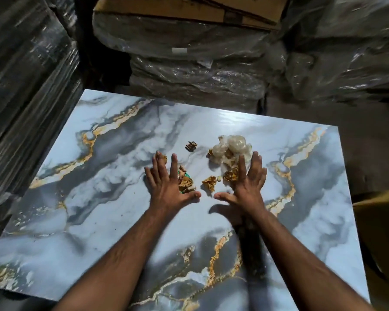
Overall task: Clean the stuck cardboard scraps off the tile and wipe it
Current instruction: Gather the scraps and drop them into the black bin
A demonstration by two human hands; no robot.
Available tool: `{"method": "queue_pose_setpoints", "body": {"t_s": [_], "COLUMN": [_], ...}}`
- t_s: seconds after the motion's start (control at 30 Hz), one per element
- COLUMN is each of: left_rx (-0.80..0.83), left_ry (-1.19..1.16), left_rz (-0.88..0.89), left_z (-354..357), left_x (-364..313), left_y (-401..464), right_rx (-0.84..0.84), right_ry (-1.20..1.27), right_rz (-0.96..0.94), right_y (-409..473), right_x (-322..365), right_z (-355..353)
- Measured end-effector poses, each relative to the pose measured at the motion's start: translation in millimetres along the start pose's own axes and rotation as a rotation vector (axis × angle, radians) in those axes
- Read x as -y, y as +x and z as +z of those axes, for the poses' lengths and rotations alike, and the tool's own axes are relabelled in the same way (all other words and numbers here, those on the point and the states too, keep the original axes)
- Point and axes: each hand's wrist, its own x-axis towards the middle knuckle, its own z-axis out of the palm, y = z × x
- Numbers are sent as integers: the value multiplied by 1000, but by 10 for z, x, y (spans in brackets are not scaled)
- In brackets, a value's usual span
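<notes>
Plastic-wrapped pallets crowd round the big marbled tile, which lies flat and fills most of the floor space before me. Both hands are spread over its middle, fingers straight and fanned, holding nothing: the left hand lies flat on the glaze, the right hand just to its three o'clock, and whether that palm touches the tile I cannot tell. Between them sits a loose heap of cardboard scraps, more tucked under the left fingers, with a small dark scrap off at twelve o'clock and a crumpled wad of plastic film at about one o'clock from the heap. To my eye the job now is gathering, so I would draw the two palms inward together, edges low against the glaze, cupping the pile rather than scattering it. Fetch that stray bit at twelve first. Press lightly; grit under a palm may scratch, and wiping waits until everything is lifted.
</notes>
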Motion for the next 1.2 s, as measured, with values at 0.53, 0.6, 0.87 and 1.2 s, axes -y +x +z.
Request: {"method": "queue_pose_setpoints", "body": {"t_s": [0.53, 0.6, 0.87, 1.2], "left_rx": [27, 22, -6, -60], "left_ry": [-148, -235, -460, -430], "left_rz": [535, 567, 625, 613], "left_z": [193, 227, 298, 391], "left_x": [-426, -498, -694, -785], "left_y": [890, 845, 687, 583], "right_rx": [5, 11, 45, -200], "right_ry": [349, 421, 488, 407], "right_rz": [-199, -151, 22, 181], "right_y": [888, 788, 476, -97], "right_x": [273, 300, 242, -144], "right_z": [-74, -70, -19, -91]}}
